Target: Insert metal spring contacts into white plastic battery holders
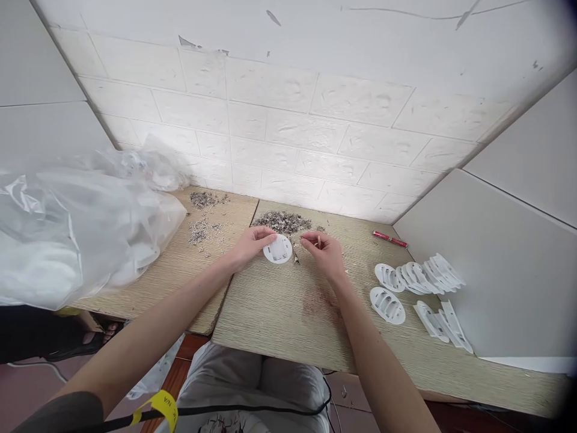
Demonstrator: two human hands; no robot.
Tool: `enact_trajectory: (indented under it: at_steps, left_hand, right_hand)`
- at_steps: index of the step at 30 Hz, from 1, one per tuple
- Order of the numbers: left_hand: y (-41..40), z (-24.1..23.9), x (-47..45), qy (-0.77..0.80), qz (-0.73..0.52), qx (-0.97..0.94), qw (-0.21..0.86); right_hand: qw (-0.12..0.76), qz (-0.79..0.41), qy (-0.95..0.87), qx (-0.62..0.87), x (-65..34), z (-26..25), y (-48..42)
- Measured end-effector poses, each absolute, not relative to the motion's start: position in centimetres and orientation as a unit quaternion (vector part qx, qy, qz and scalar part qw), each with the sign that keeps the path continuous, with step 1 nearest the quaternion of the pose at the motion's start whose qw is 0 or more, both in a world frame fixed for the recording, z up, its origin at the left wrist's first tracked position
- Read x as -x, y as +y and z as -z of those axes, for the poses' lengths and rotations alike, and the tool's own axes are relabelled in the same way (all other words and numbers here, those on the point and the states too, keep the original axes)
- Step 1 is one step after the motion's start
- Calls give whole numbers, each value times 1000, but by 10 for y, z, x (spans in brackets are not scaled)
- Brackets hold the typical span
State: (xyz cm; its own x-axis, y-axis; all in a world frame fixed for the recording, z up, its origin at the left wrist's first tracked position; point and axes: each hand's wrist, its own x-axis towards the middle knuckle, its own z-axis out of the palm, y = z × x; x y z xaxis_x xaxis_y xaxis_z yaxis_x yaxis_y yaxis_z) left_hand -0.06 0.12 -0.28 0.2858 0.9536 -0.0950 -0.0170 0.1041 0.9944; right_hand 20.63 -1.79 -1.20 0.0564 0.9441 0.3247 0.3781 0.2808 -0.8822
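Observation:
My left hand [256,243] grips a round white plastic disc [278,250] by its upper left edge, just above the table. The disc has a recessed middle with small metal-looking parts along its ends. Close to its right side, my right hand [322,249] is pinched, fingertips together; whatever lies in the pinch is too small to make out. A small dark, pointed piece [296,258] shows between the disc and the right hand. Just behind the hands is a heap of small metal pieces [282,222].
Smaller piles of metal pieces [202,231] lie on the left table. Rows of similar white discs [419,276] lean together at the right, near a red pen-like stick [390,239]. Large clear plastic bags [112,222] fill the left side. A white brick-pattern wall [288,132] closes the back.

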Motion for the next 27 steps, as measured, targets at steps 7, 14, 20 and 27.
enact_trajectory:
  at_steps: [7, 14, 20, 27]
  left_hand:
    - [3, 4, 3, 386, -413, -506, 651]
    - [-2, -4, 4, 409, -397, -482, 665]
    - [-1, 1, 2, 414, -367, -531, 642]
    - [-2, 3, 1, 422, -359, -561, 615]
  right_hand:
    - [488, -297, -643, 510, -200, 5, -23]
    - [480, -351, -646, 479, -192, 1, -30]
    - [507, -360, -639, 452, -185, 4, -32]
    - [501, -327, -655, 462, -183, 4, -34]
